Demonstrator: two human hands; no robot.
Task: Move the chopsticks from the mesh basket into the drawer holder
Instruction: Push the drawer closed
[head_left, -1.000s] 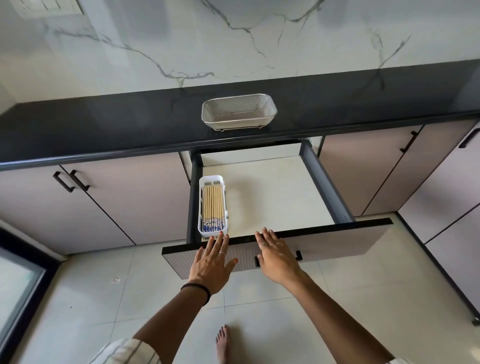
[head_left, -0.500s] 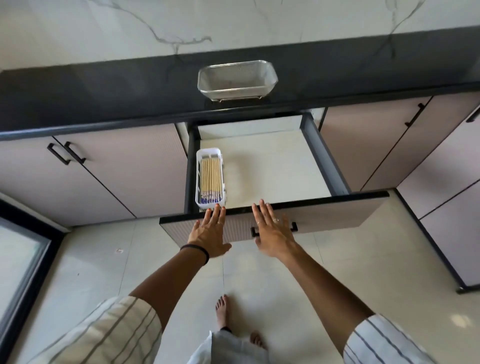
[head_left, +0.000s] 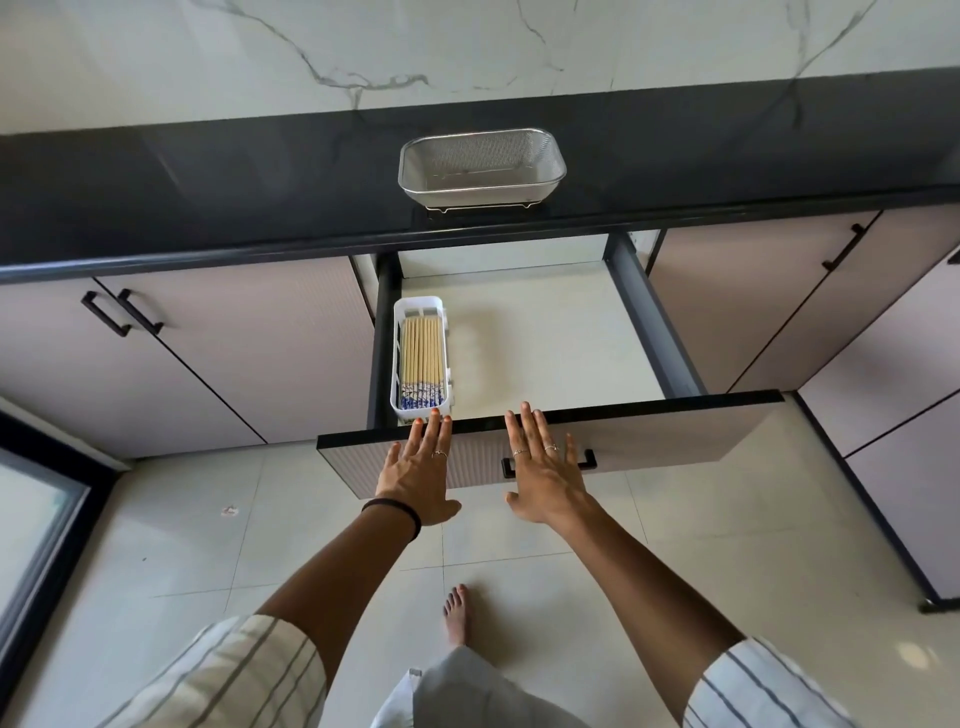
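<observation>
Since half a second earlier the drawer front (head_left: 675, 436) had slid a little inward under both palms. The left hand (head_left: 418, 475) and right hand (head_left: 543, 473) lay flat, fingers straight and spread, holding nothing — fingertips at the front's top edge. The chopsticks (head_left: 422, 364) sat packed in the white holder (head_left: 396, 358), centre-left of the frame; the mesh basket (head_left: 480, 169) above looked empty. Those sticks would likely be light, stiff and smooth — best pinched mid-shaft as a bundle. No writing was readable.
</observation>
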